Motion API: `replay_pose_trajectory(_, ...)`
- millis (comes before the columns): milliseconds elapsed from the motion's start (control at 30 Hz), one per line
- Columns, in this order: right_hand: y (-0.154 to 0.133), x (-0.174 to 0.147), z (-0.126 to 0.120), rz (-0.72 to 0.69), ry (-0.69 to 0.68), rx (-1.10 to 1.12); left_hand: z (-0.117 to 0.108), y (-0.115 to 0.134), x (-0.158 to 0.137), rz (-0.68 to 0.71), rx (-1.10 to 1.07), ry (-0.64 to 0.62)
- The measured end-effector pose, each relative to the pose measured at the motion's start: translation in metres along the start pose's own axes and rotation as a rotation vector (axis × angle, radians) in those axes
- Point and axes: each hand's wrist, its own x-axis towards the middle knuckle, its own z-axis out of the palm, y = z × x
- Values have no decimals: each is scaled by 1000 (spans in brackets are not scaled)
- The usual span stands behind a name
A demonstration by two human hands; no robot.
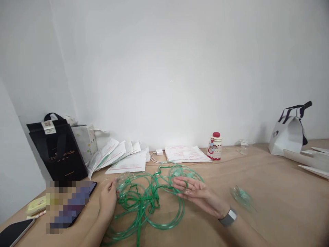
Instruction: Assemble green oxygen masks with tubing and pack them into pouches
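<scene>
A tangle of clear green tubing lies in loops on the brown table between my hands, with dark green elastic straps running through it. On the left, my left hand has its fingers closed at the edge of a clear plastic mask, partly hidden by the hand and tubing. My right hand, palm turned up, has a green strap looped across its long fingers, the thumb lying close to them. Behind those fingers another clear mask shows in part among the coils.
White paper packets lie at the back left beside a black bag. Phones rest at the left. A charger, a bottle and a white bag stand along the wall. A loose clear piece lies right.
</scene>
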Motion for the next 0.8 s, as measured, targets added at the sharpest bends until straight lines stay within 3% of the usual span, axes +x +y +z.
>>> replay_pose_trajectory(200,38,12,4,51,105,-345,23,23,-45,63,-78,-268)
replay_pose_trajectory(367,57,15,12,-30,204,-507,36,38,-80,212,-48,-390)
replay_pose_trajectory(500,62,14,18,-35,193,-722,37,42,-90,335,-8,-464)
replay_pose_trajectory(567,62,16,21,-115,118,-998,37,42,-91,377,13,-484)
replay_pose_trajectory(633,59,19,27,-363,-28,-1417,38,39,-90,402,30,-495)
replay_pose_trajectory(733,54,28,42,-813,-455,-1959,39,32,-88,415,36,-503)
replay_pose_trajectory(800,55,38,54,-994,-736,-2016,40,26,-86,415,26,-497)
